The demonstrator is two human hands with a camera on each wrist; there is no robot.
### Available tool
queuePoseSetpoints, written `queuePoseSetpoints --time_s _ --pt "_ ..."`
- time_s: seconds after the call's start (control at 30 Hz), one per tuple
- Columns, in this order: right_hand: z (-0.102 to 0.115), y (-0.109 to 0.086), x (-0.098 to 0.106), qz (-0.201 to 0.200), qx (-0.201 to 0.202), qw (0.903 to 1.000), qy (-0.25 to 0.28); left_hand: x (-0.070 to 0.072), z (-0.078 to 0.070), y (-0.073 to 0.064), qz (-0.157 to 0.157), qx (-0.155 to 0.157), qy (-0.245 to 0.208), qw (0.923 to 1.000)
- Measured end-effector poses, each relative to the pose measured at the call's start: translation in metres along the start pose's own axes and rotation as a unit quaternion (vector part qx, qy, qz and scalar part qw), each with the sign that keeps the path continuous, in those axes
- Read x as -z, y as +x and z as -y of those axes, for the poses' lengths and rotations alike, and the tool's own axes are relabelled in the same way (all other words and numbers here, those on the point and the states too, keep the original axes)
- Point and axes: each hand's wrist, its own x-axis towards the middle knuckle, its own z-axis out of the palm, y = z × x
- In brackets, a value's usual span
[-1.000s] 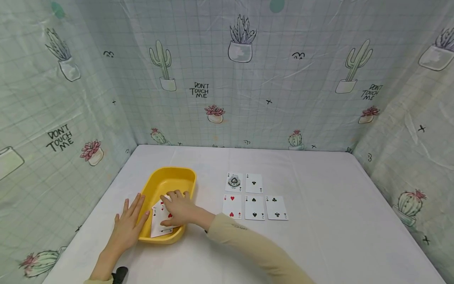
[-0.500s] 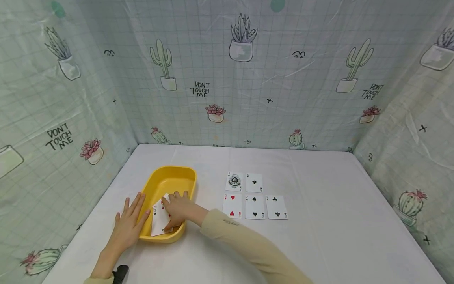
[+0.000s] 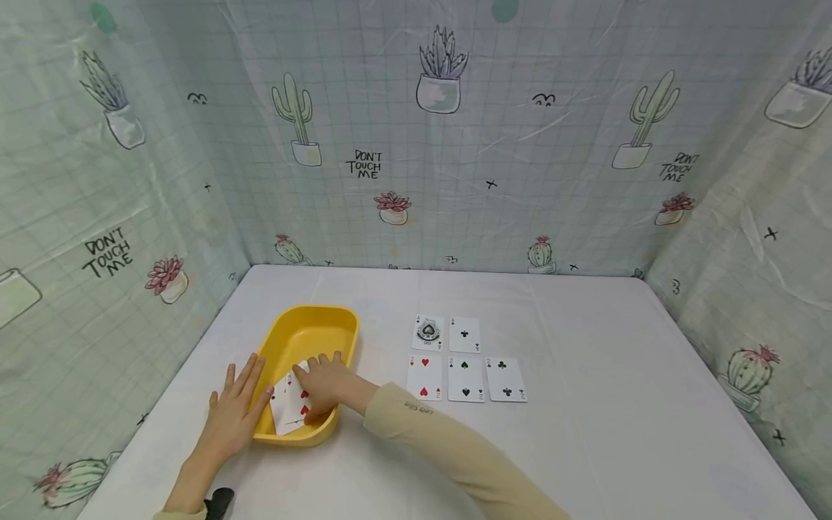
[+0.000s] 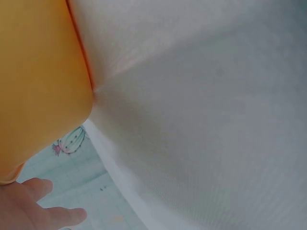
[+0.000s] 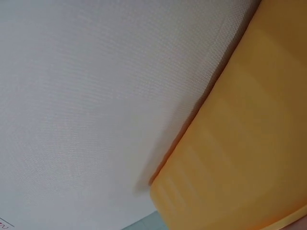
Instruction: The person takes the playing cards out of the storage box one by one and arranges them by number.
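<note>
Head view, cards (image 3: 286,414) in yellow tray (image 3: 316,338) under right fingers (image 3: 312,378), grip unclear, left fingers (image 3: 253,376) spread at its edge

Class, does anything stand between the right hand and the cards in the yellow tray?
Nothing visible does. The right hand reaches over the right wall of the yellow tray and rests on the cards; the left hand is at the opposite side.

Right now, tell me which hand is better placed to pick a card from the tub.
Probably the right hand: it is over the cards in the tub, on the side nearer the laid-out cards. The left hand rests along the tub's opposite side, fingers straight.
</note>
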Motion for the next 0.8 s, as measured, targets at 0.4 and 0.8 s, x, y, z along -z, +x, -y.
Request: queuePoseSetpoints --time_s 0.4,0.8 --pt "-0.003 -0.005 0.003 -0.036 0.029 0.9989 0.003 0.000 0.000 0.000 -0.003 -0.004 0.006 1.0000" --pt "-0.010 -0.015 0.011 -0.076 0.034 0.9958 0.038 0.000 0.000 0.000 0.005 -0.001 0.005 1.0000"
